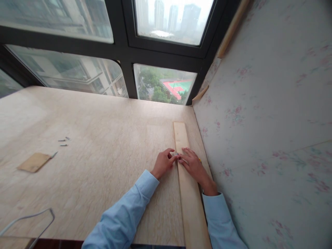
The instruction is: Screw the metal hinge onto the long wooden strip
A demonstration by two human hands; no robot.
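Note:
A long pale wooden board [181, 133] lies on the marble-patterned sill, running toward the window close to the wall. At its left edge, the fingertips of both hands meet around a small metal piece [177, 154], mostly hidden and too small to name exactly. My left hand [163, 163] is closed in a pinch on this piece, from the left. From the right, my right hand [193, 166] reaches across the board, its thumb and fingertips closed at the same piece and some fingers resting on the wood. Something yellow shows just beyond the right hand.
On the left of the sill [109, 138] lie several small screw-like pieces [63, 141] and a flat brown block [35, 162] with a thin pointed item at its corner. A pale cable [28, 216] loops at the front left. The papered wall [259, 114] borders the right side, dark-framed windows the back.

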